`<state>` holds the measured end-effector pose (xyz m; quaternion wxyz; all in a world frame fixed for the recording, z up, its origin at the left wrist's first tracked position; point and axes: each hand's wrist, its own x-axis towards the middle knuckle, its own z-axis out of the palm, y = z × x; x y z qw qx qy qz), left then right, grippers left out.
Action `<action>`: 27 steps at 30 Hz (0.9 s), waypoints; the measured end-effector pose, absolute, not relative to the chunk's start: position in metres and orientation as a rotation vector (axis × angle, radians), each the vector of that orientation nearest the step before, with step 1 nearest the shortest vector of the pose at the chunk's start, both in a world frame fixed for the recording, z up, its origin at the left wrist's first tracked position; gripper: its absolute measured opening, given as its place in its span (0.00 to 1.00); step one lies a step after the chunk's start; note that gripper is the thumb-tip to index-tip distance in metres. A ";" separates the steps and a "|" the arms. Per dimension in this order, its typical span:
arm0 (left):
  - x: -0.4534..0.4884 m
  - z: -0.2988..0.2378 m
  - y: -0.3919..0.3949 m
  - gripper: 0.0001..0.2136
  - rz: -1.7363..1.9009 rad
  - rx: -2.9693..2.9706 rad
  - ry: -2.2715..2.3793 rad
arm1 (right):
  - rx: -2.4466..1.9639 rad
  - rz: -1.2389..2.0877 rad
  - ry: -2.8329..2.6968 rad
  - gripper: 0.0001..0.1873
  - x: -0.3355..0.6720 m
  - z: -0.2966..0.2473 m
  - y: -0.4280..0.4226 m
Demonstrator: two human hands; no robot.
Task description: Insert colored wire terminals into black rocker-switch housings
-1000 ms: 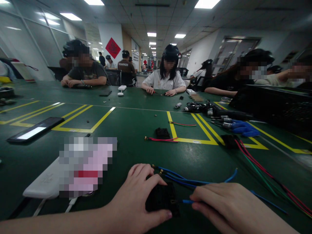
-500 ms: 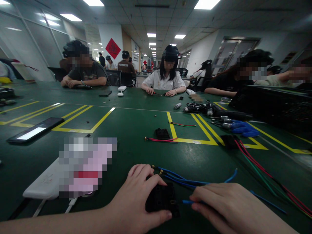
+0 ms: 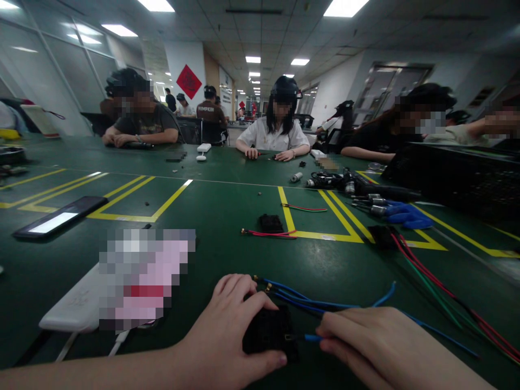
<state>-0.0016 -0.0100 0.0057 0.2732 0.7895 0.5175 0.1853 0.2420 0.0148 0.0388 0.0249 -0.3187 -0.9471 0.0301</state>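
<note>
My left hand point(image 3: 231, 330) is wrapped round a black plastic connector housing point(image 3: 266, 330) on the green table, its thumb along the near side and its fingers at the far side. From the right, my right hand point(image 3: 361, 333) pinches a blue wire point(image 3: 312, 337) between thumb and fingers. The end of that wire points at the right side of the housing, where a small brass-coloured piece shows; how deep it sits I cannot tell. Just beyond my hands lie several loose blue wires point(image 3: 300, 297) with brass-coloured terminals at their left ends.
Left of my hands are a white power bank point(image 3: 75, 300) with cables and a phone point(image 3: 60, 216). Ahead lie another black housing point(image 3: 271, 222) and red wires point(image 3: 268, 233). To the right are a black block point(image 3: 381, 236) with red and green wires and blue-handled tools point(image 3: 406, 214). Co-workers sit opposite.
Both hands keep almost the same place and grip. The pinched blue wire and the brass-coloured piece at the housing's edge have shifted very slightly.
</note>
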 end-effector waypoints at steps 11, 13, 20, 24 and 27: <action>-0.001 0.008 -0.010 0.20 0.508 2.137 1.390 | -1.001 0.096 -2.932 0.09 0.246 0.041 0.014; -0.001 0.007 -0.011 0.20 0.506 2.134 1.385 | -0.987 0.103 -2.948 0.09 0.244 0.042 0.014; -0.001 0.007 -0.008 0.21 0.505 2.125 1.395 | -0.990 0.076 -2.935 0.10 0.244 0.040 0.012; -0.001 0.007 -0.008 0.21 0.487 2.126 1.399 | -0.989 0.078 -2.929 0.10 0.246 0.039 0.011; -0.001 0.006 -0.009 0.21 0.494 2.134 1.390 | -0.984 0.083 -2.909 0.10 0.246 0.040 0.013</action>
